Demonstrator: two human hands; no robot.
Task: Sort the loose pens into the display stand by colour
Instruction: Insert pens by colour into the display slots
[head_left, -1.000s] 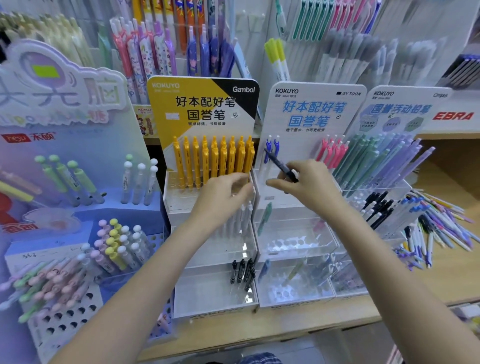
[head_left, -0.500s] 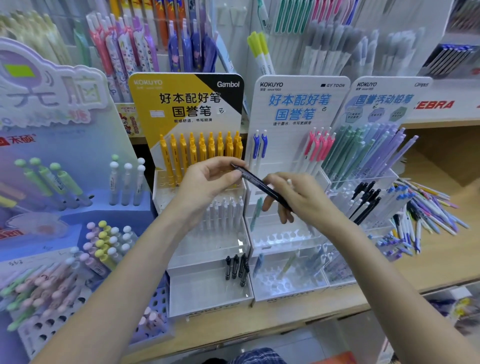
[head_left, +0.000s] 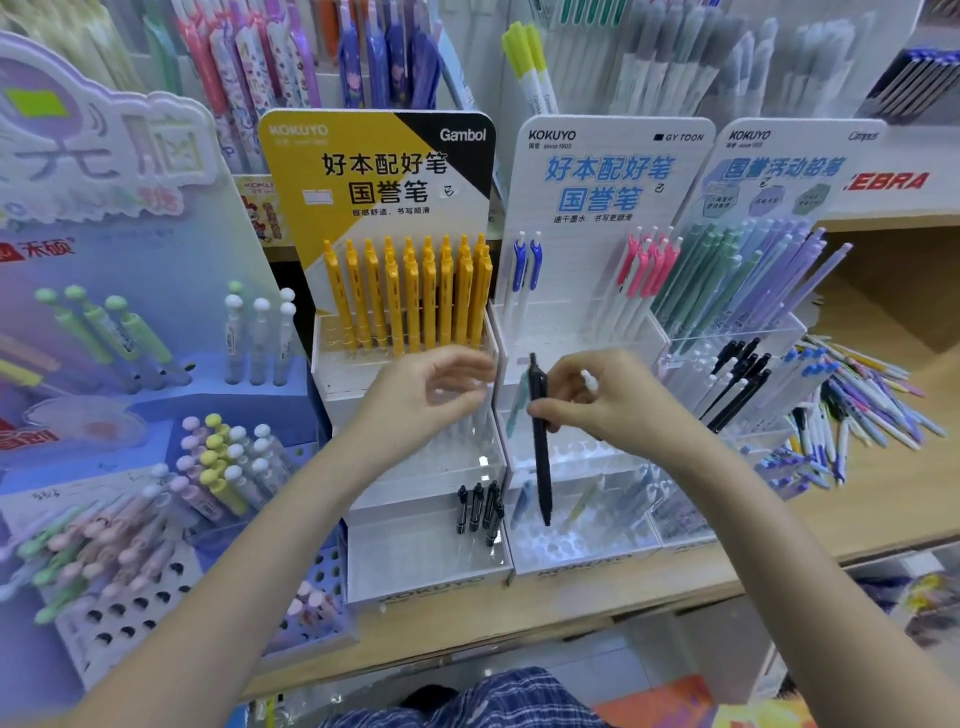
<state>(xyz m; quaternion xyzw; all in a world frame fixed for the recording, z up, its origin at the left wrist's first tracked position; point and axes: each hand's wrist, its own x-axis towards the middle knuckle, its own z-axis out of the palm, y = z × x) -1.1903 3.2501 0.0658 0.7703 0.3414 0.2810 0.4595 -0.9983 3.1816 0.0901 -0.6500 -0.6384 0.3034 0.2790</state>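
Observation:
My right hand pinches a black pen near its top, and the pen hangs upright with its tip over the lowest tier of the white display stand. Something white pokes out between that hand's fingers. My left hand hovers in front of the yellow stand's middle tier, fingers loosely spread, holding nothing. Several yellow pens fill that stand's top row. A few black pens stand in its bottom tier. Loose pens lie in a heap on the shelf to the right.
A third stand with green, purple and black pens sits right of the white one. Blue and pink pens stand in the white stand's top row. A pastel display with round-capped pens fills the left. The wooden shelf edge runs below.
The pen was slanted between both hands; my left hand has let go and drawn back left. My right hand has turned the pen upright and lowered it toward the bottom tier.

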